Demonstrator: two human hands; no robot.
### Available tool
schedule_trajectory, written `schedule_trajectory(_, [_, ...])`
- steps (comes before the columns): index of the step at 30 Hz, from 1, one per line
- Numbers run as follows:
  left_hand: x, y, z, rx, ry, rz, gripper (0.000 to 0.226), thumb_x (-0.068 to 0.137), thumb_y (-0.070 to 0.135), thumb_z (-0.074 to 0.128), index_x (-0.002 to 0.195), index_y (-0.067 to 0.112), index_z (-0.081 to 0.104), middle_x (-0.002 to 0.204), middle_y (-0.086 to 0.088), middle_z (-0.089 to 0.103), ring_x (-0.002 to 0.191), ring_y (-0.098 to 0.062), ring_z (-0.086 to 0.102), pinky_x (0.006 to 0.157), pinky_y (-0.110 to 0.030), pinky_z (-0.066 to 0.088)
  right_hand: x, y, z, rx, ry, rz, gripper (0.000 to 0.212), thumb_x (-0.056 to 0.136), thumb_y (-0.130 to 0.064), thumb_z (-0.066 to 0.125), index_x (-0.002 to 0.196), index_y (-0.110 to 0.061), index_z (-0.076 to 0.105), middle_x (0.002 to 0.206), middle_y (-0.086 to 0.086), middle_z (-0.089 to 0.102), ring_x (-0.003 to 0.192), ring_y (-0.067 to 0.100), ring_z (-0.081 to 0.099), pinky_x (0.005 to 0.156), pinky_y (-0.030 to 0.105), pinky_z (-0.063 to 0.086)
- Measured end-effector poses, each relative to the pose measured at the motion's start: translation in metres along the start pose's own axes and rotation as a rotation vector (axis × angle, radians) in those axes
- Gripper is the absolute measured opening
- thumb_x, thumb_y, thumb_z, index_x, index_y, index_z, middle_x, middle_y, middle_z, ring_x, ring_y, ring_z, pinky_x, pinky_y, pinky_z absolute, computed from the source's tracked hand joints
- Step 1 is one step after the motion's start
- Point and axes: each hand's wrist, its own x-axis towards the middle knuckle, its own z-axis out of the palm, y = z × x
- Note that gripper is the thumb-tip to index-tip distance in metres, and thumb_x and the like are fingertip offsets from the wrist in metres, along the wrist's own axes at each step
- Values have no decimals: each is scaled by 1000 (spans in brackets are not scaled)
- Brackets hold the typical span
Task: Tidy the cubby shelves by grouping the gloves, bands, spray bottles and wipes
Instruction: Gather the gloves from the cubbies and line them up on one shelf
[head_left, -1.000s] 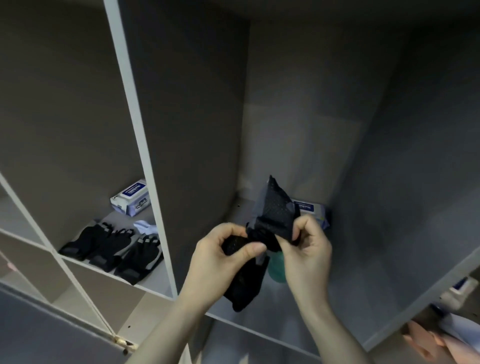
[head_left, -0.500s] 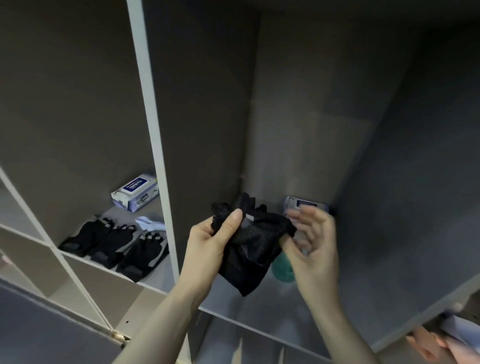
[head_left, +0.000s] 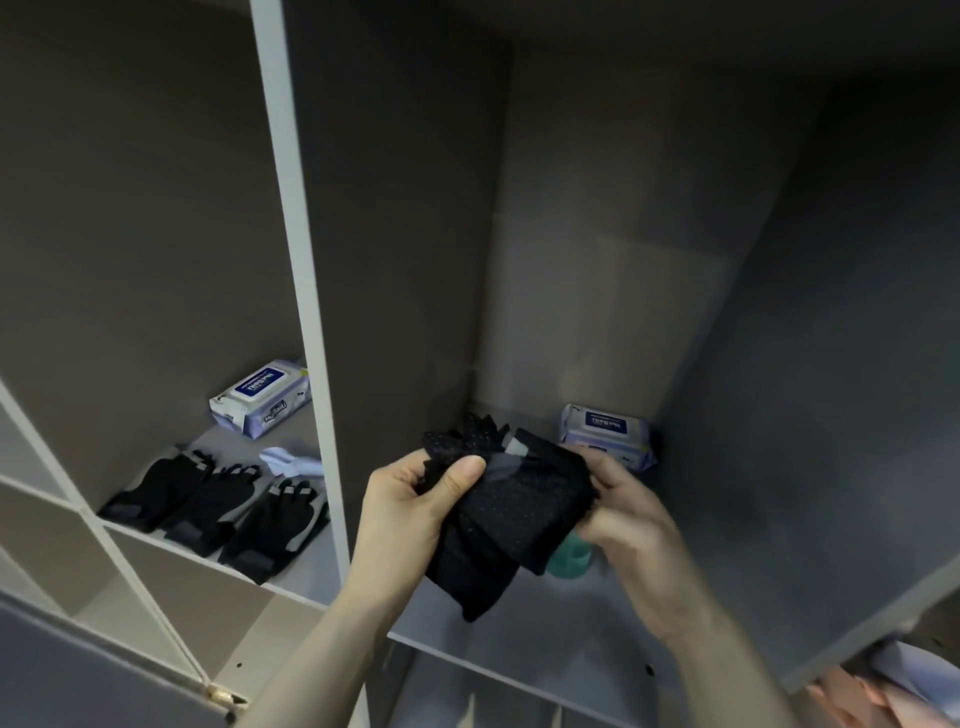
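Over the front edge of the right cubby's shelf I hold a bundle of black gloves between both hands. My left hand has its grip clamped on the bundle, thumb pressed across the top. My right hand holds the other side, fingers curled against the fabric, though blur hides just how they lie.

By my reckoning the sorting is partly done. On the left cubby's shelf three black gloves lie side by side along the front edge, so the glove group already has a home there. Behind them sits a pack of wipes toward the back, and a pale, folded thing lies between; I cannot tell what it is.

Left to do: this bundle looks bound for the row on the left shelf. A second pack of wipes sits in the right cubby's back corner, apart from the first. Something teal shows under the bundle, possibly a band or bottle. I see no clear spray bottles.
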Motion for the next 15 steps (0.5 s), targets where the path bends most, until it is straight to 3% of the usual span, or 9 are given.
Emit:
schedule_trajectory(3, [1, 2, -3, 63, 3, 36, 20, 71, 34, 70, 81, 19, 77, 82, -3, 77, 77, -13, 72, 65, -21, 54, -1, -12, -2, -16, -88, 33, 44, 70, -17, 49, 108, -15, 71, 107, 10, 71, 92, 15, 65, 75, 23, 50])
schedule_trajectory(6, [1, 1, 0, 116, -30, 58, 16, 70, 36, 72, 78, 23, 77, 77, 1, 76, 73, -8, 70, 63, -18, 51, 1, -13, 16, -328, 81, -68, 17, 81, -37, 70, 84, -21, 73, 80, -4, 71, 78, 4, 64, 70, 18, 47])
schedule_trajectory(10, [1, -2, -1, 127, -4, 34, 16, 68, 36, 72, 79, 25, 77, 78, 1, 76, 74, -10, 70, 65, -23, 53, 1, -2, 25, -441, 394, -279, 16, 87, -30, 67, 73, -22, 70, 66, 0, 65, 64, 0, 56, 60, 19, 43])
schedule_trajectory(12, [0, -3, -4, 122, 24, 19, 13, 67, 34, 73, 77, 27, 77, 76, 3, 76, 72, -8, 70, 63, -19, 52, 1, 1, 26, -399, 519, -324, 21, 89, -29, 64, 71, -22, 70, 63, -4, 64, 62, -5, 54, 58, 12, 42])
schedule_trajectory(15, [-1, -3, -6, 86, 41, -23, 12, 66, 32, 74, 76, 26, 78, 76, 1, 76, 72, -9, 71, 62, -19, 53, 4, 4, 29, -252, 554, -296, 25, 87, -35, 61, 67, -21, 67, 59, -16, 60, 60, -7, 52, 58, 10, 41])
